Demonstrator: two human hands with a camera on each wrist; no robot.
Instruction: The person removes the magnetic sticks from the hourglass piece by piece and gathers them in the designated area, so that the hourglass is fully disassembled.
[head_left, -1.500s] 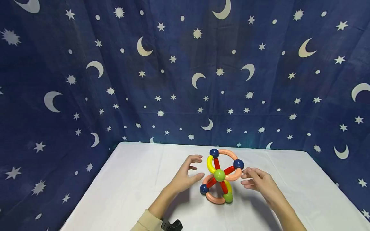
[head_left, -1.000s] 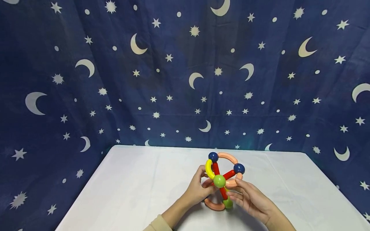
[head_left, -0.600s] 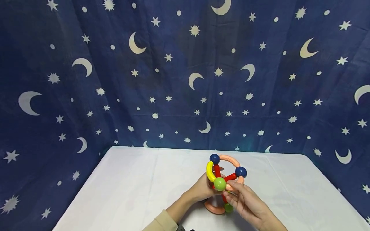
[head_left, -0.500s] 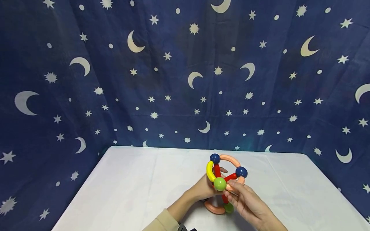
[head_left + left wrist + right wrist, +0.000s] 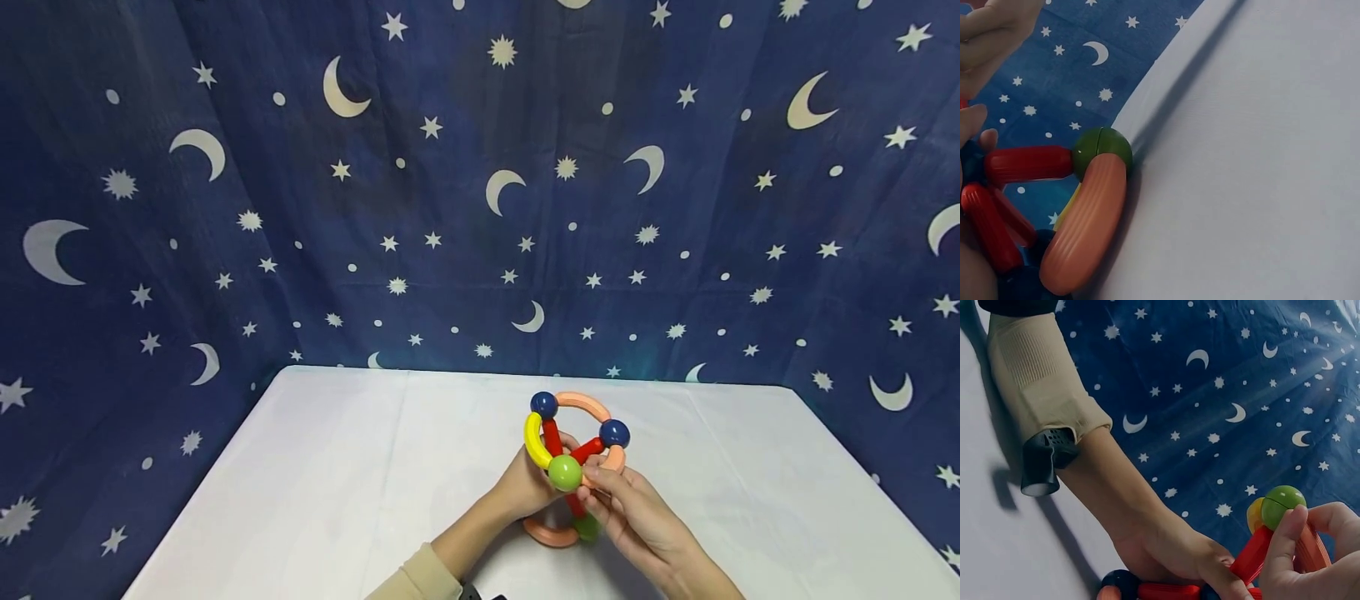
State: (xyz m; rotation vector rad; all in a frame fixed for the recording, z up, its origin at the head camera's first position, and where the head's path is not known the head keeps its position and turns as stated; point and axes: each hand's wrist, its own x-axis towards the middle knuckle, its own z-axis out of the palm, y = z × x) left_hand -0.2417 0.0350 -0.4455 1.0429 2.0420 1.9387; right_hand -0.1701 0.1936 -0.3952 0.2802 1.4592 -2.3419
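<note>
A toy made of magnetic balls and rods stands on the white table. Its upper ring has a green ball (image 5: 565, 472), blue balls (image 5: 614, 433), a yellow curved rod (image 5: 535, 442) and salmon curved rods (image 5: 583, 404). Red straight rods (image 5: 551, 436) run inward to the middle, where my left hand (image 5: 521, 487) grips the toy from the left. With thumb and fingertips, my right hand (image 5: 641, 517) pinches the salmon curved rod (image 5: 1313, 550) beside the green ball. Underneath, a lower salmon curved rod (image 5: 1088, 225) and a lower green ball (image 5: 1102, 153) sit at the tabletop.
The white-covered table (image 5: 337, 467) spreads out around the toy. A dark blue curtain (image 5: 450, 208) with moons and stars hangs behind it and at the sides. A black wrist camera (image 5: 1047, 459) sits at the left sleeve (image 5: 1035, 381).
Both hands have come in from either side of the toy. My left hand has closed around its middle, and my right has taken the salmon curved rod. The head view has shifted slightly.
</note>
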